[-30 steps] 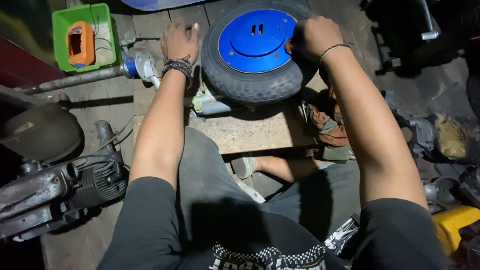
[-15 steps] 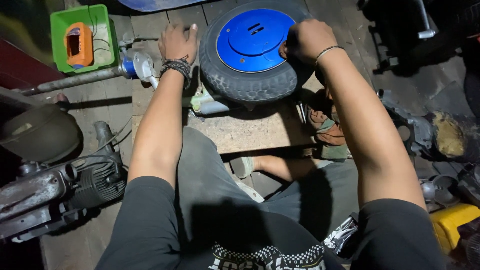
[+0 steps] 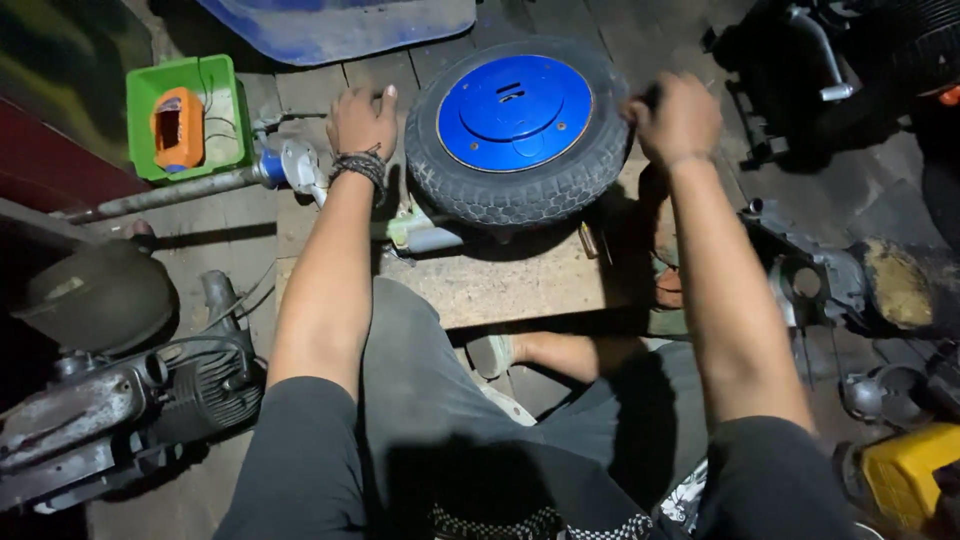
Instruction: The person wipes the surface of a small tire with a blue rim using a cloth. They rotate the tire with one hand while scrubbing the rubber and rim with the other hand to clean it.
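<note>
The wheel (image 3: 518,130) lies flat on a wooden board (image 3: 500,285), blue hub up. The right hand (image 3: 678,120) curls closed on the tyre's right edge. The left hand (image 3: 362,120) rests just beside the left edge, fingers loosely bent, gripping nothing.

The wheel (image 3: 520,135) hides what the right hand (image 3: 680,120) grips.

a green tray (image 3: 228,85) holding an orange part (image 3: 177,127), beside a grey engine (image 3: 120,395).
</note>
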